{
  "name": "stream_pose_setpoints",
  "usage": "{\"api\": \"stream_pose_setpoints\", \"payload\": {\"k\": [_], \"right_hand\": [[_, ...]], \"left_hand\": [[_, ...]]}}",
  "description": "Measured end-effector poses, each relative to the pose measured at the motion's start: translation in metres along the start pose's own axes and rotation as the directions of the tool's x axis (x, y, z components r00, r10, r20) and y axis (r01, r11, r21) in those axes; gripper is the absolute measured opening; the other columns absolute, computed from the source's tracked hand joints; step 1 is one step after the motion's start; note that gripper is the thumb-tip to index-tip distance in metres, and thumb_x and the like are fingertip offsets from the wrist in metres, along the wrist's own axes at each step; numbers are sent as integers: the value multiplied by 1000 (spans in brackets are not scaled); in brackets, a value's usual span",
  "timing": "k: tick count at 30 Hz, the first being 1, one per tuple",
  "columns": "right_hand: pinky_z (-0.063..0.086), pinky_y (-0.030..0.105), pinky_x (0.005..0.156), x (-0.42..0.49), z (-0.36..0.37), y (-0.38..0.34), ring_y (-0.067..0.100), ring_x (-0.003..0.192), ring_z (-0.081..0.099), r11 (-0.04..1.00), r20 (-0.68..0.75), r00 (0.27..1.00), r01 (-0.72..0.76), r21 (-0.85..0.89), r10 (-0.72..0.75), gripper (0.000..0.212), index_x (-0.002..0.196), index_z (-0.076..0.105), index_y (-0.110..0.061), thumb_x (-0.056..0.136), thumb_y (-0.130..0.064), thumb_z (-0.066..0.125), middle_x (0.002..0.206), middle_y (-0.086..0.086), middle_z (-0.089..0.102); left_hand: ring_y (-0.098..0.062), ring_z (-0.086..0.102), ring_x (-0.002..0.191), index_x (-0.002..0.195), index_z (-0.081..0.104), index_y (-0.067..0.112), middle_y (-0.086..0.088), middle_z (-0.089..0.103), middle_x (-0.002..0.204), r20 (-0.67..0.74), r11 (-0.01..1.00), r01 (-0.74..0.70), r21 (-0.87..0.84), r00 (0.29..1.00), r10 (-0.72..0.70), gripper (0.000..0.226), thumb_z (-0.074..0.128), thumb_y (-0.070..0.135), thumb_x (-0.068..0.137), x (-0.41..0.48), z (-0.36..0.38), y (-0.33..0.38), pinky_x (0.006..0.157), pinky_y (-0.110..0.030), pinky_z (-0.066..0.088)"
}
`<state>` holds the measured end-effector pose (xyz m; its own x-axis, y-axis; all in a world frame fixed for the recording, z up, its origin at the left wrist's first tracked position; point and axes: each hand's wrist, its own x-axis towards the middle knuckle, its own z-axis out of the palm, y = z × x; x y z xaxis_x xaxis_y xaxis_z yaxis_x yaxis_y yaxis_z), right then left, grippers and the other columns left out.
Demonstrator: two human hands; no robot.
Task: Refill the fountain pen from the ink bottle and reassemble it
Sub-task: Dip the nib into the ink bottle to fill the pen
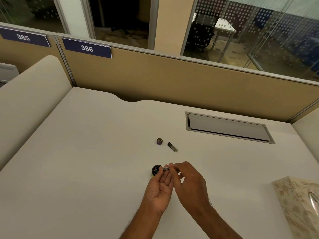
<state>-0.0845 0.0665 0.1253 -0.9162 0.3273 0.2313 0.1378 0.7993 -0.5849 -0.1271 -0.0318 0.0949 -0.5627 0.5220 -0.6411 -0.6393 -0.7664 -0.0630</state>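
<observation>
Ink bottle [155, 170]: small, dark, round, upright on desk, open mouth, yellow-green label low on side. Bottle cap [159, 141]: off, lying well behind bottle, open side up, purple band. Pen barrel [172, 146]: dark, short, lying flat just right of cap. Pen section [166, 168]: thin, clear, horizontal, tip over bottle mouth.

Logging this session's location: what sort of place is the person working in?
Most likely an open-plan office workstation: a numbered partition sign reading 386, a desk with a cable hatch, and glass-walled rooms behind the divider.
</observation>
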Motion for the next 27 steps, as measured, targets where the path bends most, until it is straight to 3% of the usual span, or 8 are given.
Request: {"api": "stream_pose_setpoints", "payload": {"k": [7, 11, 27], "right_hand": [[58, 21, 72, 4, -1, 2, 3, 81, 65, 999, 7, 1000, 28, 20, -29, 11, 100, 72, -23, 95, -16, 65, 92, -13, 71], [56, 21, 74, 3, -1, 3, 3, 83, 65, 999, 13, 1000, 26, 29, -26, 13, 99, 72, -24, 95, -14, 64, 91, -14, 70], [52, 27, 56, 15, 7, 5, 9, 63, 57, 998, 11, 999, 34, -54, -34, 20, 77, 63, -20, 97, -23, 63, 70, -9, 62]], "left_hand": [[-34, 79, 84, 111, 66, -8, -27, 76, 103, 5, 1000, -10, -7, 1000, 10, 23, 56, 9, 101, 3, -2, 0, 71, -47, 65], [-32, 79, 83, 110, 65, -9, -26, 77, 101, 9, 1000, -14, -17, 1000, 15, 22, 53, 7, 102, 5, -2, 0, 69, -44, 66], [-34, 79, 83, 116, 63, -9, -28, 76, 102, 25, 993, 2, -116, 1000, 1, 25, 50, 8, 103, 8, -2, -1, 60, -44, 65]]}}
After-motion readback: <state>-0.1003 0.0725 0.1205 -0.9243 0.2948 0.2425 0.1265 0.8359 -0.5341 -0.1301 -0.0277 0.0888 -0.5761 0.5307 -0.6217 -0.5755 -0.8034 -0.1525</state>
